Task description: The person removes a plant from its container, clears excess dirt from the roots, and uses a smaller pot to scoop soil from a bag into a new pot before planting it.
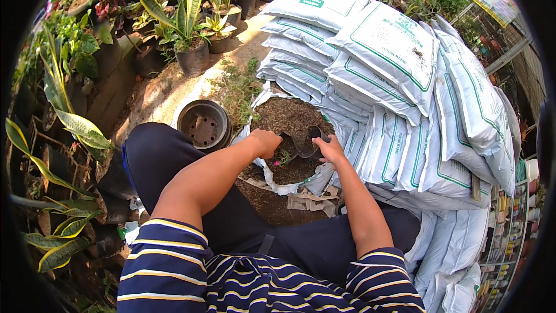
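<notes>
Both of my hands are over an open white sack (282, 187) filled with brown, crumbly potting soil (284, 113). My left hand (265, 143) is closed at the left edge of a bent piece of thin black plastic (304, 148). My right hand (332, 150) grips its right side, with the thumb and fingers around the upper edge. The plastic curves like the wall of a soft plant pot, but its full shape cannot be made out. Just below it, between my hands, shows a small green plant with a pink flower (276, 163).
Stacked black plastic pots (204, 125) with drainage holes stand left of the sack. White filled bags (385, 52) are piled high on the right. Potted snake plants (191, 58) line the far left. My bent knees flank the sack, and torn cardboard (313, 199) lies at its near side.
</notes>
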The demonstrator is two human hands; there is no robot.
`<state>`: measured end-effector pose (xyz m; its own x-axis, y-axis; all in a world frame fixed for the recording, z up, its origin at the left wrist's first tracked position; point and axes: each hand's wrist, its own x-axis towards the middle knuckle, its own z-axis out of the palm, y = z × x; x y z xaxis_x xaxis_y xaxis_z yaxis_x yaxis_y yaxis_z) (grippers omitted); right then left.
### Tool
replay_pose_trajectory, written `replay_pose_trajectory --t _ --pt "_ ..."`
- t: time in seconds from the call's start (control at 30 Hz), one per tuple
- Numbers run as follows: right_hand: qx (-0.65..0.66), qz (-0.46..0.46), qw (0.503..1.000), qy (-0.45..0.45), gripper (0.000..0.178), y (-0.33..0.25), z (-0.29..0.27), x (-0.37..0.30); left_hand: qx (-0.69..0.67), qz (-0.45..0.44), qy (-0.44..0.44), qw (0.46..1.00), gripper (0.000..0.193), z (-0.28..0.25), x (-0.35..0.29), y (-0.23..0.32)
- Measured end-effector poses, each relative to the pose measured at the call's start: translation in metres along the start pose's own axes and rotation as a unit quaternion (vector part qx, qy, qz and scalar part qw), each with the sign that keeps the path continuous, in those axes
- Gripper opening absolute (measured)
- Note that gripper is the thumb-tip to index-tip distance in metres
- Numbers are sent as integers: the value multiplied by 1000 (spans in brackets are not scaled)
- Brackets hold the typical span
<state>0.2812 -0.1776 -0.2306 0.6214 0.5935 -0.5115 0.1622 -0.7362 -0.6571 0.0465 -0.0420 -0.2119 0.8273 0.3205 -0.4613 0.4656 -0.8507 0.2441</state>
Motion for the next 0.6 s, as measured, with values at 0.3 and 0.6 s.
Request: replay_pose_trajectory --t 0.3,0.6 --pt "32 -39 999 -16 98 -46 -43 -56 -17 5 19 1000 45 5 4 -7" --pt "2 -87 996 -6 97 -62 -40 -91 -51 -12 38 998 43 1 22 5"
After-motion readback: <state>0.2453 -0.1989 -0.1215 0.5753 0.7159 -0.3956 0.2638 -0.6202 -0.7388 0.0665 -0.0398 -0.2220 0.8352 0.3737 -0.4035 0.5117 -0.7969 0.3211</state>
